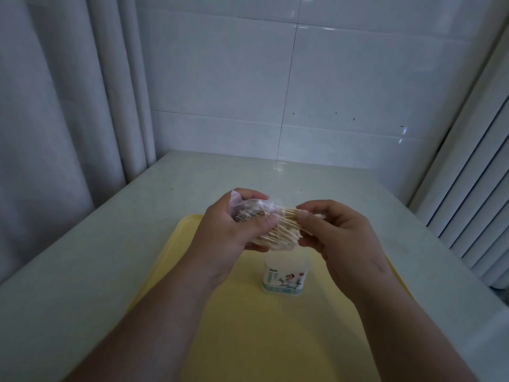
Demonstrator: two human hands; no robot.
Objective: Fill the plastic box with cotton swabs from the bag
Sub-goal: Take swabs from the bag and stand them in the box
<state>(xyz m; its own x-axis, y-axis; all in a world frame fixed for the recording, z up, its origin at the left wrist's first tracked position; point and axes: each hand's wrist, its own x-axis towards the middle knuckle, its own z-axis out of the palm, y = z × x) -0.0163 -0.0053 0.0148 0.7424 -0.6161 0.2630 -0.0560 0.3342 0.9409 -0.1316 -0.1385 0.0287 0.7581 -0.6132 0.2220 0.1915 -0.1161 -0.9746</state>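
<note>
We face a white tiled wall, with a pale curtain at the left. Below, a pale table carries a yellow tray. The plastic box stands on the tray, just beneath our hands. Our left hand curls round the crumpled clear bag; our right hand pinches the cotton swabs sticking out of it. We judge this the pulling-out step; next, the bundle needs lowering into the box.

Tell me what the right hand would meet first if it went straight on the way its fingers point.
Probably the left hand, which grips the bag. The right hand pinches the cotton swabs that span the gap between them; depth is unclear.
</note>
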